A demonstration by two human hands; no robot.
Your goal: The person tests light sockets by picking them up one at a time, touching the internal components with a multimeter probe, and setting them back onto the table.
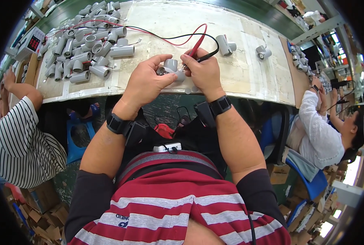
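Between thumb and fingers, my left hand (149, 76) grips a small grey plastic cylindrical housing (171, 64) just above the table's near edge. My right hand (204, 74) is closed around a red test probe (197, 45) and a black test probe (208, 55), held together like a pen. Their tips point down at the housing's right side; whether they touch it is too small to tell. Red and black leads run from the probes leftward across the table.
A heap of grey housings (88, 45) covers the table's left part, beside a meter with a red display (34, 43). Single housings lie to the right, one (226, 45) near my right hand and another (263, 52) farther off. Co-workers sit at both sides.
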